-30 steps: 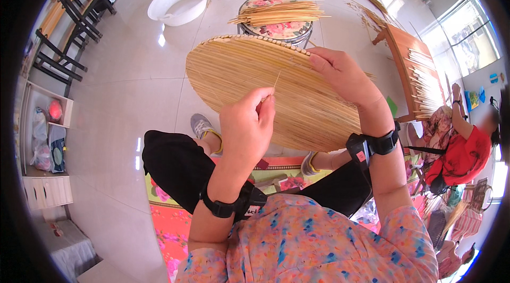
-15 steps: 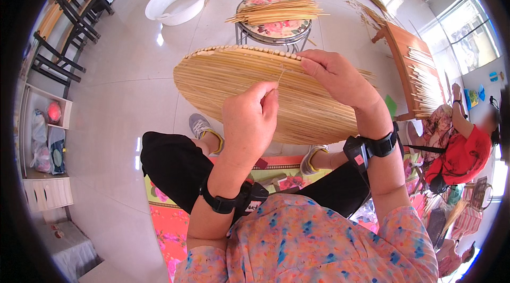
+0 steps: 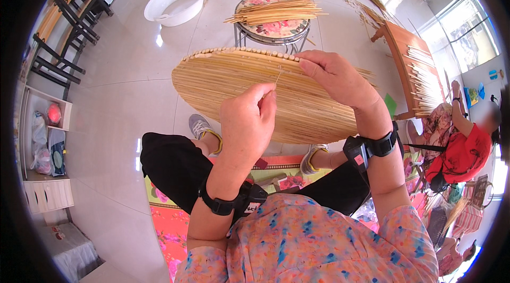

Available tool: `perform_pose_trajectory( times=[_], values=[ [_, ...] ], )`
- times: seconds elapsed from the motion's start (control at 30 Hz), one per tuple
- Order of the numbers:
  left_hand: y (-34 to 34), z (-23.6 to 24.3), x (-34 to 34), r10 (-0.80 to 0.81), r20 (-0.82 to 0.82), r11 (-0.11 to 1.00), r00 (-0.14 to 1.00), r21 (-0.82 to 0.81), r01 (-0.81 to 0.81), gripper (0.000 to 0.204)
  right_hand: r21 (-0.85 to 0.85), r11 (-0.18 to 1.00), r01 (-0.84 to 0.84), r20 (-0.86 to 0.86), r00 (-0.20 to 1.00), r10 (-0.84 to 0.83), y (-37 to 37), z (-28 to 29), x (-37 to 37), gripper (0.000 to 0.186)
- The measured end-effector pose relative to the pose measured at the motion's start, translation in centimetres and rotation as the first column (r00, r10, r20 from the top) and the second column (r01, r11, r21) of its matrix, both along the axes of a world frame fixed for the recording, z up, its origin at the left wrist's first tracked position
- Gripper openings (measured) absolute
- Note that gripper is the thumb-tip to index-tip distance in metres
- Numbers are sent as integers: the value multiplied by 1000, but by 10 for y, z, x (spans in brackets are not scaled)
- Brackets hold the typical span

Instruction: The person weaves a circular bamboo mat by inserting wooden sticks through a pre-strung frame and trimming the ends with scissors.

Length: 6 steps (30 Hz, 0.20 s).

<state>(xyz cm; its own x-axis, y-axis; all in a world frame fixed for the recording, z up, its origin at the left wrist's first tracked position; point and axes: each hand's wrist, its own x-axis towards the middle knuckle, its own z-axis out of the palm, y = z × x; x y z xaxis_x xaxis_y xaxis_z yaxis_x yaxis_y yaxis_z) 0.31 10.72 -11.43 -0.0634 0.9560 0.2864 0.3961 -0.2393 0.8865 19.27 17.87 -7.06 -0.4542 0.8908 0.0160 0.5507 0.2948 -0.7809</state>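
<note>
A mat of thin straw-coloured stalks (image 3: 223,84) lies tilted in front of me, its stalks side by side and their cut ends lined up along the far edge. My left hand (image 3: 247,118) pinches a thin pale thread (image 3: 278,76) that runs up to the mat's surface near that edge. My right hand (image 3: 334,78) grips the far right edge of the mat, thumb on top and fingers curled over the rim. The ends of the fingers under the mat are hidden.
Beyond the mat, a flowered round stool (image 3: 279,28) bears a bundle of stalks (image 3: 273,11). A white basin (image 3: 178,1) sits on the floor to its left. At right, a wooden bench (image 3: 398,60) holds more stalks, near a person in red (image 3: 459,153). Shelves (image 3: 50,139) stand at left.
Almost nothing differs. My left hand has shifted very slightly left with the thread still pinched, and the right hand keeps its grip on the mat.
</note>
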Motion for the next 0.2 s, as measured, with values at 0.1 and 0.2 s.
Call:
perform_pose_trajectory(
  times=[0.1, 0.2],
  values=[
    [-1, 1, 0, 2, -4, 1000, 1000, 0, -2, 14, -1, 1000, -5, -2, 1000, 5, 0, 0, 0, 34],
    [0, 0, -1, 9, -14, 1000, 1000, -3, -9, 14, -2, 1000, -18, -7, 1000, 18, 0, 0, -1, 35]
  ],
)
